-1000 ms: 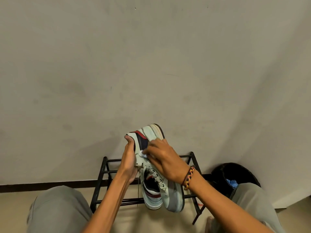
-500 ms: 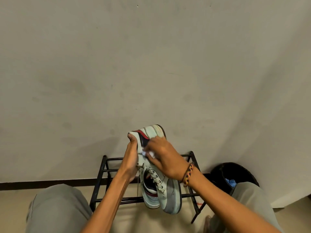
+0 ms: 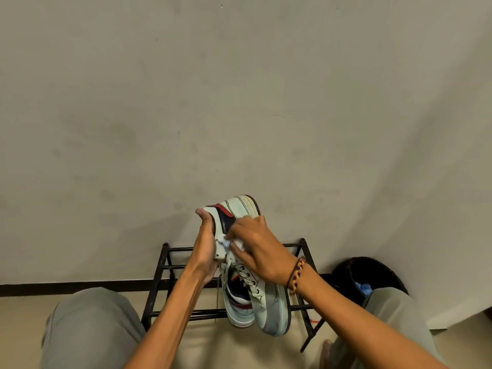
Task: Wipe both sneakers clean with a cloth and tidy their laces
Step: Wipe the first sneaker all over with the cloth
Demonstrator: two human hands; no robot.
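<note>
The left hand (image 3: 206,251) grips a pale sneaker (image 3: 266,296) by its heel end, fingers curled round the collar and thumb up along the back, holding it in the air above a black metal shoe rack (image 3: 165,278) with the toe pointing down toward the person. The sneaker is mint-white with a navy and red panel near the heel, a grey toe cap and a dark outsole edge. The right hand (image 3: 259,251) presses a small white cloth (image 3: 234,244) against the side of the sneaker just below the navy panel; its fingers are bent over the cloth, pinching it, and most of the cloth is hidden under them. A braided wristband (image 3: 296,275) sits on the right wrist. White laces (image 3: 246,275) run through the eyelets, and one loose end hangs down past the front rail of the rack. A second sneaker (image 3: 238,310) lies just behind and to the left of the held one, near the rack's front edge; whether it rests on the rack I cannot tell. A dark round bin (image 3: 372,275) stands on the floor beside the rack's right end, with something blue inside. Grey-clad knees frame the lower corners.
</note>
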